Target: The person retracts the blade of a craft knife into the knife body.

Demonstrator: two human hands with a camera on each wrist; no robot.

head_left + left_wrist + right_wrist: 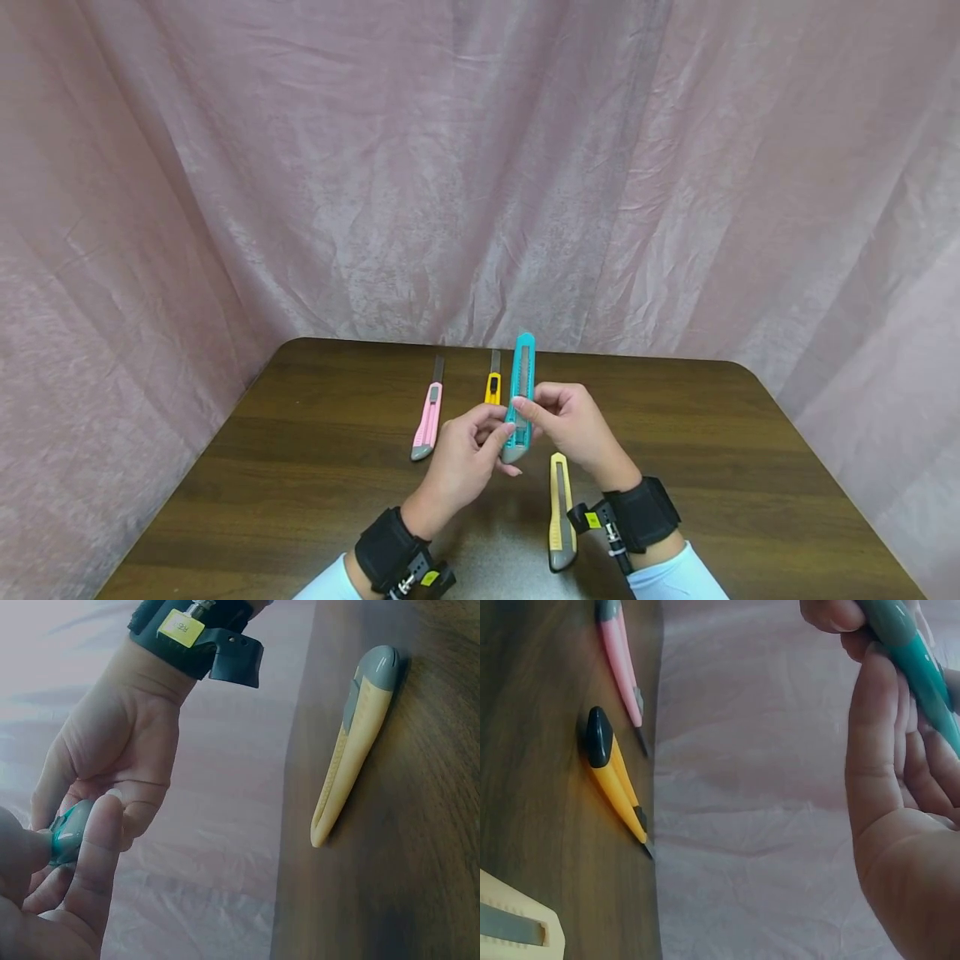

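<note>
A teal utility knife (522,375) with a grey end cap is held upright above the table between both hands. Near its grey end, my left hand (467,454) pinches it between thumb and fingers. My right hand (577,421) grips the middle of the body, thumb on the face toward me. No blade shows past the teal tip. In the left wrist view, the fingers wrap the grey end of the teal knife (73,831). A pale yellow utility knife (558,508) lies on the table below my right hand.
On the brown wooden table (300,467) lie a pink utility knife (427,421) and an orange-yellow one (492,388), both with blades out toward the far edge. The orange-yellow knife is partly hidden behind my left hand. A pink curtain (420,183) hangs behind the table.
</note>
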